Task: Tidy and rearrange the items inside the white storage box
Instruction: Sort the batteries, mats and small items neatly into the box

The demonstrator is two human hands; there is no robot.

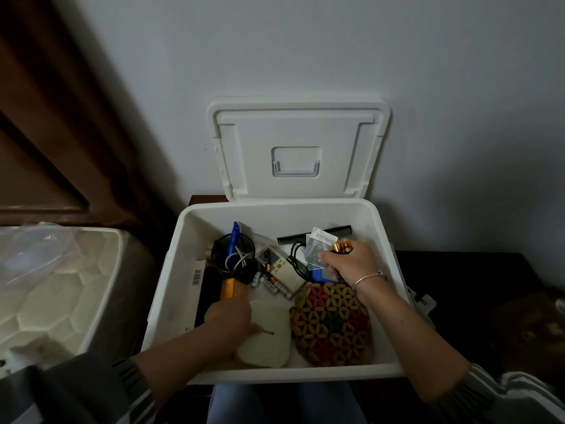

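Note:
The white storage box (189, 228) stands open in front of me, its lid (298, 151) leaning back against the wall. My left hand (227, 316) grips a cream rounded device (269, 335) at the front of the box. My right hand (348, 261) holds several gold-capped batteries (341, 246) and pinches a small clear packet (316, 252) above the right side. Below it lies a round beaded flower-pattern mat (331, 324). Inside are also a remote control (279, 267), loose batteries (269, 284), an orange pack (234, 288), a black cup with cables and a blue pen (234, 252), and a black comb (339, 231).
A mattress (55, 289) with a clear plastic bag on it lies to the left. A dark wooden panel (46, 133) rises behind the mattress. The box sits on a dark surface (458, 270) that extends to the right. A white wall stands behind.

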